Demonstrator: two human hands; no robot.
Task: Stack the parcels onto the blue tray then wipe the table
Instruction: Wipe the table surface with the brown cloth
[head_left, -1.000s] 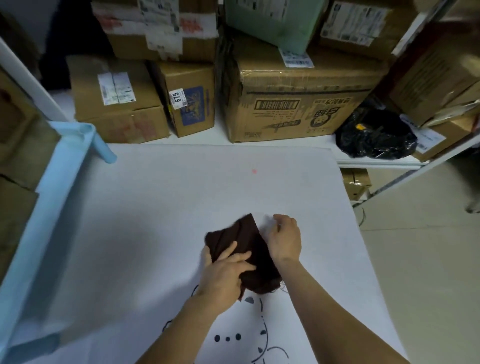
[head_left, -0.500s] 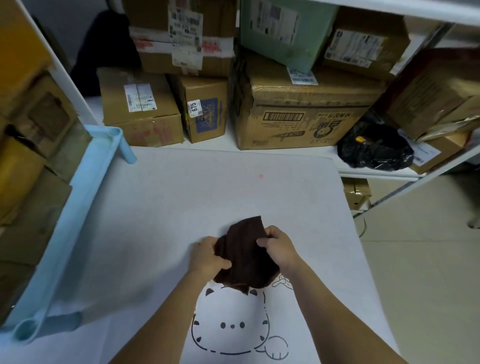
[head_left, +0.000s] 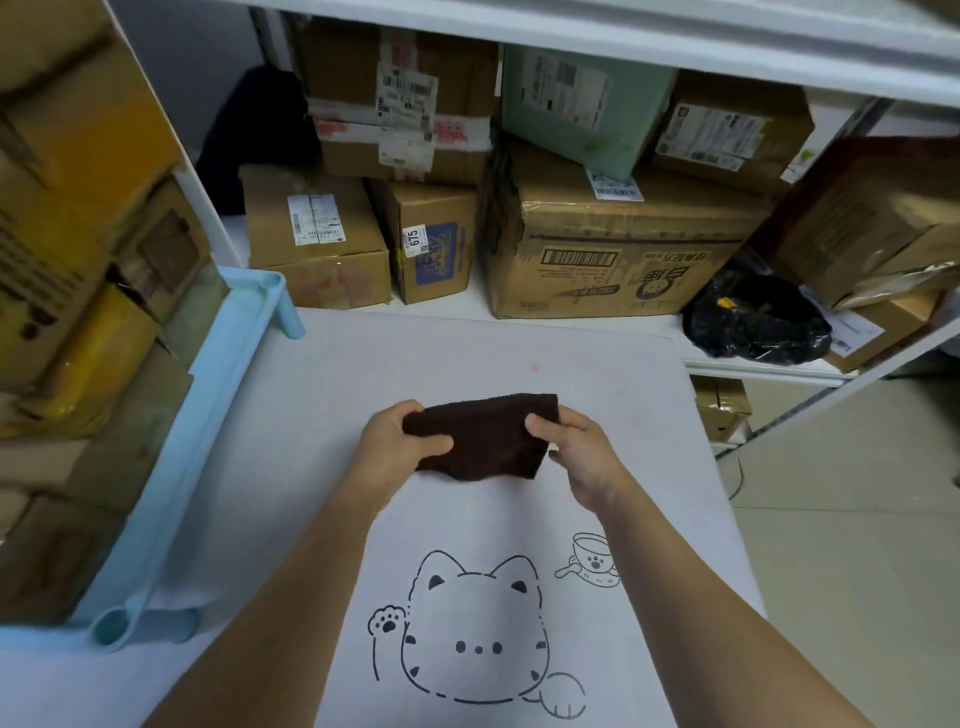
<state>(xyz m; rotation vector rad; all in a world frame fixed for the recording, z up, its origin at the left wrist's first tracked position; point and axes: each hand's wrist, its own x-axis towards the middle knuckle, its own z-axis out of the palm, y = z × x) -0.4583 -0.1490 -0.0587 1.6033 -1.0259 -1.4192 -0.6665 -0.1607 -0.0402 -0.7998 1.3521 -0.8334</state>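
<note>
Two bare arms reach forward over the flat white table (head_left: 291, 467), one from each side. They bend in a little, so the hands come close in the middle. The left hand (head_left: 397, 447) grips the left end of a dark brown folded cloth (head_left: 483, 439), with the thumb on the near face and the fingers curled round the end. The right hand (head_left: 576, 452) pinches the right end the same way. The cloth is held out flat between them, past the middle of the table and toward the far edge. It may be lifted a bit off the table top, but that is hard to tell from above. Near the front edge of the table is a black line drawing of a cat (head_left: 478, 634). Along the left edge sits the light blue plastic tray (head_left: 174, 493), and brown cardboard parcels (head_left: 78, 312) are piled in it. More cardboard boxes (head_left: 597, 249) stand on a white shelf behind the far edge
</note>
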